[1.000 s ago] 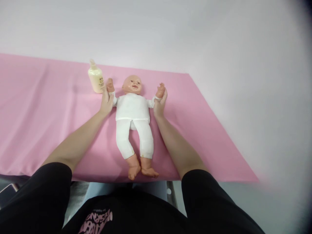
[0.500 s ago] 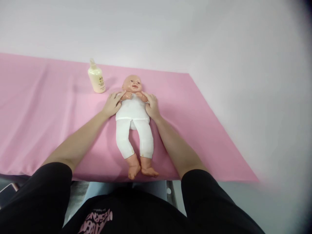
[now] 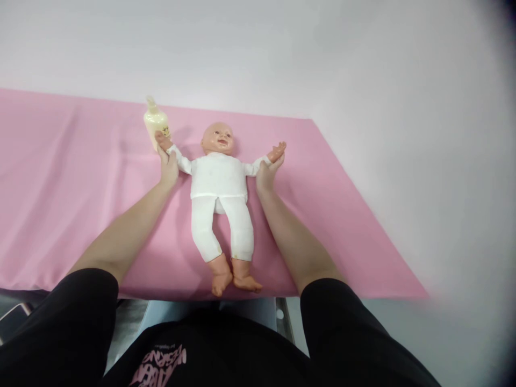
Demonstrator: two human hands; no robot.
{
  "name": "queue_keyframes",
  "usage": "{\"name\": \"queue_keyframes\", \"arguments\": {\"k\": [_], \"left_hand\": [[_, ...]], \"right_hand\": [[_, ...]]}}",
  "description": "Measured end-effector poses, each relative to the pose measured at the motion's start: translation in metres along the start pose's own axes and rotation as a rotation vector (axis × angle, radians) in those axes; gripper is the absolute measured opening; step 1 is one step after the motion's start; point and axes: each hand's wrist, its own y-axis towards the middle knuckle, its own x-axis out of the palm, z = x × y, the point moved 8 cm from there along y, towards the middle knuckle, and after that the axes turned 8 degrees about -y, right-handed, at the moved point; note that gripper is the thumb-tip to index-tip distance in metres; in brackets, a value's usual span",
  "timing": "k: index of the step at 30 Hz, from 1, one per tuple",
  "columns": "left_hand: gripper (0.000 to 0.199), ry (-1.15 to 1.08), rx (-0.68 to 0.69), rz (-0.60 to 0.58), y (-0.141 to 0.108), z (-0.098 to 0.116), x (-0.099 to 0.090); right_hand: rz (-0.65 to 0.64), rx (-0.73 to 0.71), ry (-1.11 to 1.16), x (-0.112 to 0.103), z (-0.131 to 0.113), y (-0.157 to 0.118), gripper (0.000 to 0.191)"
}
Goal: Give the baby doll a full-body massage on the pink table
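Doll (image 3: pixel 219 180) flat on its back on the pink sheet (image 3: pixel 72 177), head toward the far edge, feet just short of the near edge. White top and leggings; bare hands and feet.

Left hand (image 3: pixel 168 165) — grip pinched on the doll's wrist on that side, the arm drawn out straight and slanting toward the far left. The doll's small hand touches or overlaps the bottle (image 3: pixel 156 125); cannot tell which from this angle.

Right hand (image 3: pixel 266 174) — grip pinched on the other wrist, thumb and fingers under and around it, the doll's palm turned up. That arm is stretched toward the far right.

Step in hand, as I judge it: arm-stretch on the doll, both arms held at full spread. A next move would call for an even pull on both wrists and a light hold, so the torso stays centred and does not twist on the sheet. Watch the left side — the bottle stands upright just beyond the doll's hand, near the far edge, and could be knocked over.

Doll relative to grips: trunk lies between the two forearms, untouched; contact is at the wrists only. Legs lie loose, feet together, well apart from both hands.
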Motion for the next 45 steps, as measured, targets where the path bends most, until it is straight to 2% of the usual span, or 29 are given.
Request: {"name": "queue_keyframes", "arguments": {"k": [3, 5, 8, 12, 17, 20, 24, 28, 32, 35, 40, 43, 45], "left_hand": [[0.077, -0.043, -0.046, 0.15, -0.003, 0.001, -0.006], [0.084, -0.006, -0.007, 0.14, -0.007, 0.014, 0.0], [0.087, 0.09, 0.102, 0.044, -0.015, 0.041, 0.015], [0.08, 0.292, 0.254, -0.132, -0.024, 0.069, 0.035], [0.075, 0.518, 0.331, -0.338, -0.035, 0.076, 0.06], [0.075, 0.559, 0.342, -0.378, -0.038, 0.075, 0.065], [0.075, 0.481, 0.311, -0.3, -0.034, 0.075, 0.056], [0.081, 0.276, 0.255, -0.164, -0.027, 0.074, 0.042], [0.089, 0.107, 0.137, 0.024, -0.018, 0.055, 0.021], [0.084, 0.033, 0.029, 0.128, -0.011, 0.034, 0.006], [0.069, -0.015, -0.049, 0.149, -0.006, 0.019, -0.001], [0.071, 0.072, 0.017, 0.12, -0.009, 0.027, 0.003], [0.075, 0.136, 0.101, 0.039, -0.013, 0.039, 0.012]], "right_hand": [[-0.031, -0.019, -0.018, 0.003, 0.001, -0.001, 0.076], [-0.098, -0.095, -0.071, 0.009, -0.012, -0.004, 0.076], [-0.199, -0.16, -0.132, 0.018, -0.034, -0.011, 0.074], [-0.355, -0.179, -0.155, 0.03, -0.058, -0.023, 0.069], [-0.538, -0.327, -0.249, 0.043, -0.081, -0.036, 0.056], [-0.578, -0.362, -0.263, 0.045, -0.085, -0.037, 0.054], [-0.529, -0.314, -0.234, 0.043, -0.078, -0.034, 0.059], [-0.409, -0.195, -0.124, 0.036, -0.071, -0.027, 0.068], [-0.263, -0.154, -0.033, 0.026, -0.069, -0.014, 0.067], [-0.175, -0.11, -0.013, 0.016, -0.053, -0.004, 0.063], [-0.067, -0.021, -0.018, 0.002, -0.017, 0.003, 0.065], [-0.097, -0.03, 0.002, 0.007, -0.018, 0.0, 0.065], [-0.152, -0.058, 0.022, 0.014, -0.03, -0.005, 0.064]]}}
